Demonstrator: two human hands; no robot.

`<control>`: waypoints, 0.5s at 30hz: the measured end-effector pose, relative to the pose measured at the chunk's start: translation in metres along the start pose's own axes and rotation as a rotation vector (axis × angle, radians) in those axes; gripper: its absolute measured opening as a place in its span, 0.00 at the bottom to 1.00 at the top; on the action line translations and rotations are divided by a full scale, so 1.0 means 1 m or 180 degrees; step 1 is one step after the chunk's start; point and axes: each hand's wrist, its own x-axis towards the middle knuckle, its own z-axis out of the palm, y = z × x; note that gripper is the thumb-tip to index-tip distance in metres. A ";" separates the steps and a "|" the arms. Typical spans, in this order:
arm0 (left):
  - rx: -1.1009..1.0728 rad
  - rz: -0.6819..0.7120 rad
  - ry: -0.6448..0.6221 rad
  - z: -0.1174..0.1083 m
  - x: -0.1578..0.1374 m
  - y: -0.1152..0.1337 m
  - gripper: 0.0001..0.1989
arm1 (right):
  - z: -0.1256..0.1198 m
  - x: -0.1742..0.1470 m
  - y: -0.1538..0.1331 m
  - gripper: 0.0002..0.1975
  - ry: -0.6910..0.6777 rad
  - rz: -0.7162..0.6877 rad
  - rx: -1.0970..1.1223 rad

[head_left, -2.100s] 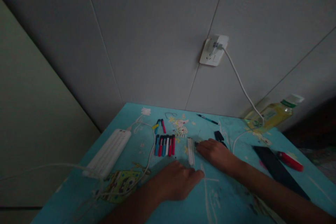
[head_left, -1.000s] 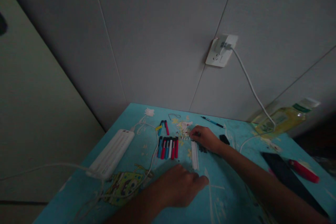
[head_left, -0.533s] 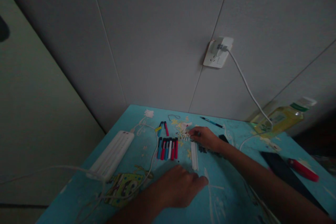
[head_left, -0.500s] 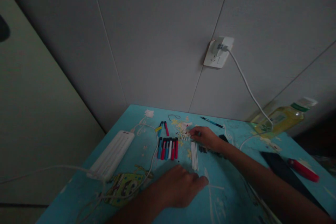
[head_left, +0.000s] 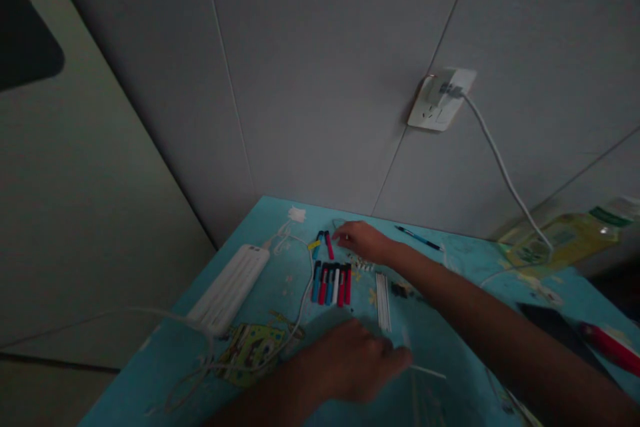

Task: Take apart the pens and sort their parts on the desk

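Several capped markers (head_left: 332, 283) in blue, red and white lie side by side on the blue patterned tabletop (head_left: 280, 280). Behind them are a blue marker (head_left: 317, 247) and a pink marker (head_left: 329, 245). My right hand (head_left: 363, 241) reaches over small white pieces (head_left: 364, 266), its fingers bent but apart, tips just right of the pink marker. Near the front, my left hand (head_left: 357, 360) is closed with thumb and finger together; anything in it is hidden. A thin white stick (head_left: 429, 371) shows just beyond its thumb. White rods (head_left: 383, 300) lie parallel between the hands.
A white power strip (head_left: 233, 287) and its cable lie at left. Black caps (head_left: 399, 289) sit right of the rods. Toward the wall are a pen (head_left: 419, 238) and a bottle of yellow liquid (head_left: 565, 237). A red object (head_left: 610, 347) lies far right.
My right hand has moved left, from the small white pieces to beside the pink marker. My left hand keeps its closed pose. The view has shifted slightly left.
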 end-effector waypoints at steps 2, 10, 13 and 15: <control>0.0044 0.0008 0.0053 0.001 0.000 0.000 0.08 | 0.007 0.020 -0.011 0.12 -0.0150 -0.0103 -0.0098; 0.0028 -0.0002 0.0167 0.005 -0.001 -0.003 0.08 | 0.019 0.044 -0.017 0.12 -0.0484 -0.0091 -0.0320; -0.0022 0.0012 0.0182 0.004 -0.001 -0.004 0.08 | 0.019 0.045 -0.019 0.12 -0.0525 -0.0061 -0.0363; -0.0069 -0.0021 0.0210 0.003 0.000 -0.004 0.08 | 0.019 0.046 -0.020 0.12 -0.0548 -0.0050 -0.0388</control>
